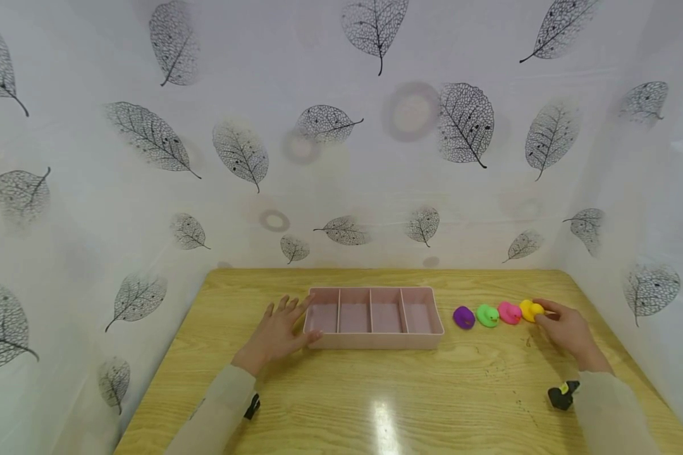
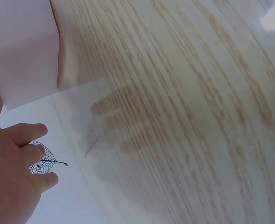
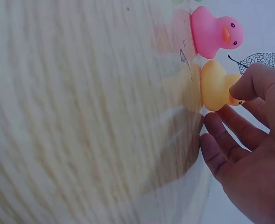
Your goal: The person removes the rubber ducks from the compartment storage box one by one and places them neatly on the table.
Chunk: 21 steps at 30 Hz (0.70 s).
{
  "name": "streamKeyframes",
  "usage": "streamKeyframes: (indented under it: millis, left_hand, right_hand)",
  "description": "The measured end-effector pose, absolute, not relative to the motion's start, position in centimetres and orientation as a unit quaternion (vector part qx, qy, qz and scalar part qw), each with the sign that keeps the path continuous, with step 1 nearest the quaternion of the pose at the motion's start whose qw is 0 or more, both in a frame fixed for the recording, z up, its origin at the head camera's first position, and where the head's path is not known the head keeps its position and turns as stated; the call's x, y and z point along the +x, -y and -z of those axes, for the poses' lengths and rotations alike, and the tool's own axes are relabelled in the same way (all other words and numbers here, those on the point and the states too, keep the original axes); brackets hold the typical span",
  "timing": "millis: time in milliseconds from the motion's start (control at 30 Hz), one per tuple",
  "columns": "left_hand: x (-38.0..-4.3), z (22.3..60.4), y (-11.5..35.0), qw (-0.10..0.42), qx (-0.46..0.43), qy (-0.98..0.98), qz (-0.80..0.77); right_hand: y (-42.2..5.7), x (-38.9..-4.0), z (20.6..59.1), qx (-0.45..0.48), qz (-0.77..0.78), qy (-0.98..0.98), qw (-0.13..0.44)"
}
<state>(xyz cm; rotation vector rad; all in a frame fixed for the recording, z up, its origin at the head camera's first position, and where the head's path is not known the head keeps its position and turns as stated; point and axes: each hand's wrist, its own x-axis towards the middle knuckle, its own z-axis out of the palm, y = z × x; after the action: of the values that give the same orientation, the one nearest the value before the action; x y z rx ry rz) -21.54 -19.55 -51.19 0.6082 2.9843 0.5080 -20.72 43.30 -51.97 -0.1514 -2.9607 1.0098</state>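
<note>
At the right end of a row of toy ducks, my right hand (image 1: pixel 567 328) has thumb and fingers around a yellow rubber duck (image 3: pixel 213 86), the thumb over its face. The duck sits on the table beside a pink rubber duck (image 3: pixel 216 31). My left hand (image 1: pixel 279 333) is at the left end of a pink divided box (image 1: pixel 375 341), fingers spread, thumb and forefinger at its edge. In the left wrist view, the left hand (image 2: pixel 11 172) appears beside the box wall (image 2: pixel 25 56); its contact there is partly hidden.
Left of the pink duck sit a green duck (image 1: pixel 487 315) and a purple duck (image 1: pixel 463 318). The glossy wooden table (image 1: pixel 432 398) meets a leaf-patterned curtain (image 1: pixel 375 177) at the back and sides. Black wrist devices sit under both forearms, the right device (image 1: pixel 563 395) showing more.
</note>
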Motion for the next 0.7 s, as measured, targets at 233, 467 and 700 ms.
streamKeyframes:
  millis: [233, 467, 700]
  left_hand:
    - [-21.5, 51.2, 19.6, 0.032, 0.197, -0.966, -0.165]
    - [-21.5, 51.1, 19.5, 0.029, 0.198, -0.966, -0.163]
    - [-21.6, 50.1, 19.5, 0.034, 0.203, -0.968, -0.143]
  right_hand:
    - [-43.4, -20.4, 52.1, -0.045, -0.337, 0.94, 0.01]
    - [-43.7, -19.9, 51.2, -0.071, -0.364, 0.928, 0.045]
    - [-40.8, -19.7, 48.3, -0.066, -0.336, 0.937, 0.076]
